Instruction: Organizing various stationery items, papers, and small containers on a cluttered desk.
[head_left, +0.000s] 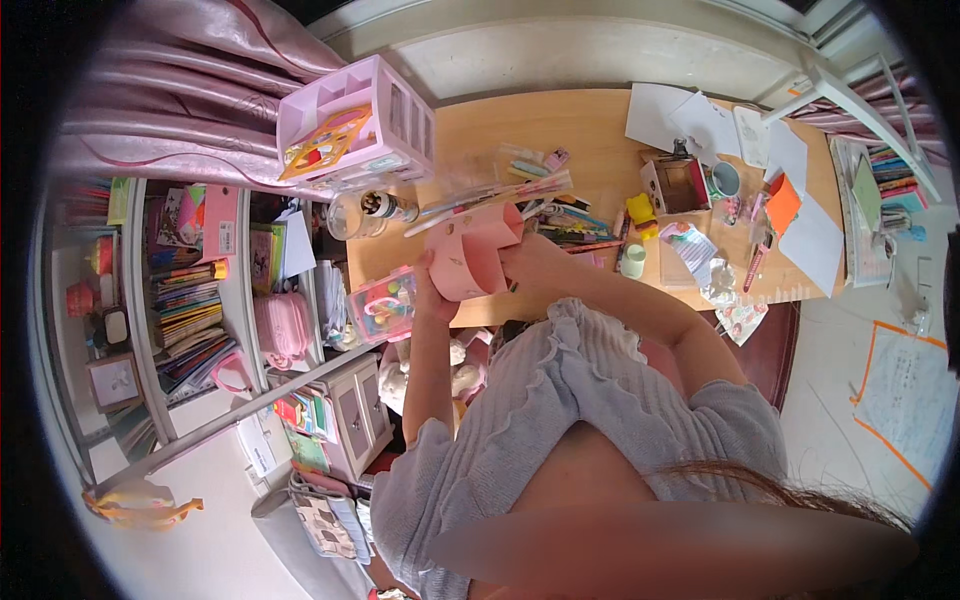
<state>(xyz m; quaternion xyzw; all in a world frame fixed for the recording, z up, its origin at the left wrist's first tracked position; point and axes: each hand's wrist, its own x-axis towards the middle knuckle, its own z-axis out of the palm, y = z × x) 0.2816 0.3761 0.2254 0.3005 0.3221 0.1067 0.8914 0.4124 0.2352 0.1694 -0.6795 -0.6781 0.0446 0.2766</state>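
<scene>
A pink curved holder (450, 259) with small printed motifs and two rounded lobes is held tilted above the desk's front edge. It could be card or plastic; I cannot tell. My left hand (435, 292) grips its left side, thumb on the outer wall. At its right side my right hand (531, 261) has fingers on the wall between the lobes, the fingertips partly hidden. Just behind the holder lie many pens and pencils (574, 221) and some long thin sticks (517, 191). A clear plastic case with a pink handle (384, 306) lies beside my left hand.
A lilac drawer organizer (405, 112) and a clear jar (352, 217) stand at the left. Rightward are a yellow figure (641, 214), a pale green cup (632, 261), an open box (679, 187), a mug (724, 180) and loose paper (814, 244). Bookshelves (255, 360) flank the desk.
</scene>
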